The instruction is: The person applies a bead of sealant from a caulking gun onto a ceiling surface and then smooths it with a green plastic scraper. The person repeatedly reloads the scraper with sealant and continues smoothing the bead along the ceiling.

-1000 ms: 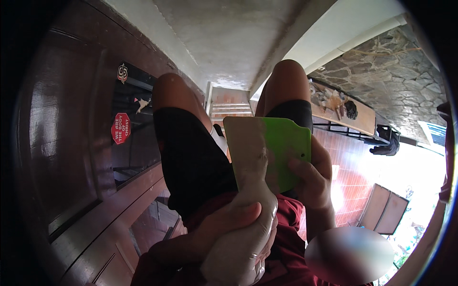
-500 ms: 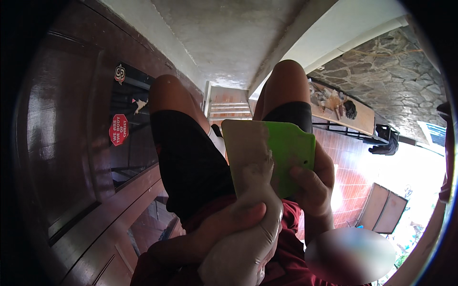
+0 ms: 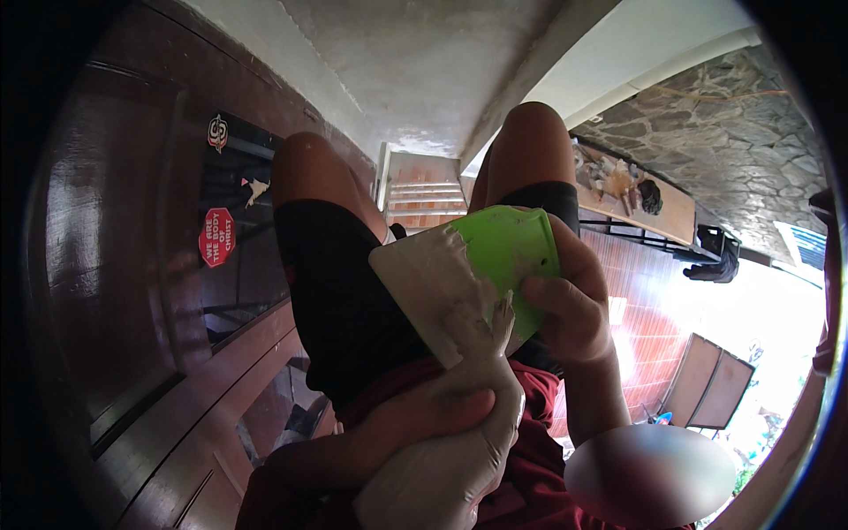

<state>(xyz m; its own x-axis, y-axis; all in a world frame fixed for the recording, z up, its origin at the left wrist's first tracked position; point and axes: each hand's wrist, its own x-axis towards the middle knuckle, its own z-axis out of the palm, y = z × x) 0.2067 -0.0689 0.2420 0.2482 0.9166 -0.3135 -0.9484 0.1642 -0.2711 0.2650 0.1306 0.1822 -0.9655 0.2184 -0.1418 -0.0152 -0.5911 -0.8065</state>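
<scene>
My right hand (image 3: pixel 572 305) grips a bright green flat plastic scraper (image 3: pixel 505 240) by its right edge, thumb across the face. A layer of grey-brown paste (image 3: pixel 424 272) covers the scraper's left part, with a ragged edge toward the green. My left hand (image 3: pixel 442 413) is wrapped round a clear plastic bag (image 3: pixel 435 473) packed with the same paste. The bag's narrow, twisted-looking neck points up and meets the scraper's lower part, where paste lies at its mouth. The fingers under the bag are hidden.
Below the hands are my knees in black shorts. A dark brown panelled door (image 3: pixel 124 230) stands on the left. A wooden bench (image 3: pixel 671 218) with assorted items lies by the stone wall (image 3: pixel 707 141) on the right. Farther off are tiled steps (image 3: pixel 426 194) and a brown panel (image 3: pixel 707 380).
The scraper has tilted and shifted left, its coated edge now lower on the left. My right hand turned with it. The bag stays in my left hand, slightly lower.
</scene>
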